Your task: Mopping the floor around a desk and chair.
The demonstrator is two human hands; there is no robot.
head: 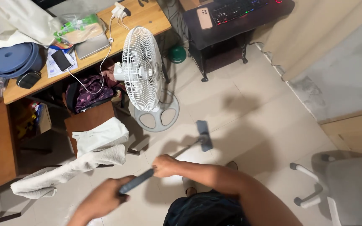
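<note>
From the head camera, the left hand point(105, 196) and the right hand point(165, 165) both wrap tight around the handle of a flat mop point(177, 152). Its grey head rests on the tiled floor point(239, 109), near the white standing fan point(143, 69).

The floor point(248, 113) was of pale tiles. Beyond the hands stood a white fan point(142, 69), a wooden table point(143, 19) and a dark desk point(248, 25). Light was bright.

The mop handle point(164, 161) is hidden inside both grips, and the grey chair point(348, 184) is cut off at the edge.
</note>
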